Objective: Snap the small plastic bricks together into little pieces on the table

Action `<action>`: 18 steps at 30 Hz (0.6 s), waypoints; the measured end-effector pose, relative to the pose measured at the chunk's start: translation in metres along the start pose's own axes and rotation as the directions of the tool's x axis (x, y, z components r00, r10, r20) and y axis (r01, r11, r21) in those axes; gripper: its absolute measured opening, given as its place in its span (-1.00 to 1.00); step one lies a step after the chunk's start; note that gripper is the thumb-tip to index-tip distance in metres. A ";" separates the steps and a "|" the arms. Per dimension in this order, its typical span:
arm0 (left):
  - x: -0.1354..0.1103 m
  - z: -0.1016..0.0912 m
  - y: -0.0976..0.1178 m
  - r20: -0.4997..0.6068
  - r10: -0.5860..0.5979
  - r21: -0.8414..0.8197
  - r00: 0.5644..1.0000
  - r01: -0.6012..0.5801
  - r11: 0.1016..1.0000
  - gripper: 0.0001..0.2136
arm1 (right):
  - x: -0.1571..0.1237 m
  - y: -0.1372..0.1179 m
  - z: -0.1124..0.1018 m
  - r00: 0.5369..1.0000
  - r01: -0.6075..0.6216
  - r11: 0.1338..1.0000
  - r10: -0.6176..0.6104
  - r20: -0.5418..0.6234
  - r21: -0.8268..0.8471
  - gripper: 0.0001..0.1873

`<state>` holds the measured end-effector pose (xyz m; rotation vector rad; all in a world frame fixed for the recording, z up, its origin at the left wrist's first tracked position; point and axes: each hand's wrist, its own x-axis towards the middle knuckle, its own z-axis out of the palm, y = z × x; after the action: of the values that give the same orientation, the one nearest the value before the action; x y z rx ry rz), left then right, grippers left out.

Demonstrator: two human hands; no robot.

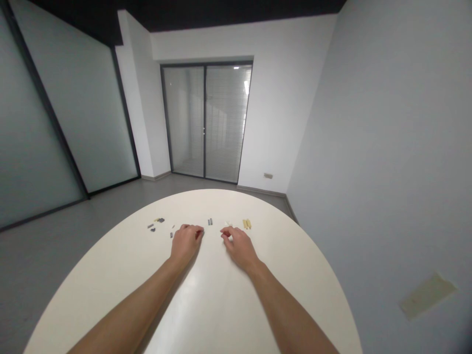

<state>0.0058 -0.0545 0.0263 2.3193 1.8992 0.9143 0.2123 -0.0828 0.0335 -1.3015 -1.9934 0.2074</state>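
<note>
My left hand (186, 241) rests low over the round table (206, 305), its fingers curled and the thumb pressed in. Whatever that pinch holds, if anything, is hidden. To the right, my right hand (239, 245) has thumb and index finger a little apart with nothing visible between them. Small whitish pieces (228, 223) lie just beyond its fingertips. Two small grey bars (210, 221) lie side by side past the gap between my hands. Farther right are small yellow pieces (247, 224). A little dark grey piece (171, 235) sits left of my left hand.
At the table's left lie several small loose pieces: a dark grey one (161, 220), a grey bar (150, 226) and another dark piece (153, 229). Beyond the table stand a glass door (204, 123) and white walls. A wall (383, 147) runs along the right.
</note>
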 end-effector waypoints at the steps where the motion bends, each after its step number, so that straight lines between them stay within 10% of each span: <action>1: 0.000 0.000 -0.001 0.000 0.017 0.015 1.000 -0.017 1.000 -0.76 | 0.000 0.000 0.000 1.000 0.000 1.000 0.000 0.000 0.002 -0.80; 18: -0.003 -0.006 0.014 0.051 0.070 0.111 0.996 -0.076 0.991 -0.76 | 0.000 0.001 0.002 1.000 0.000 1.000 0.000 0.002 -0.001 -0.81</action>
<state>0.0156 -0.0627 0.0353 2.4652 1.9072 0.7695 0.2118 -0.0819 0.0317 -1.3019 -1.9951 0.2080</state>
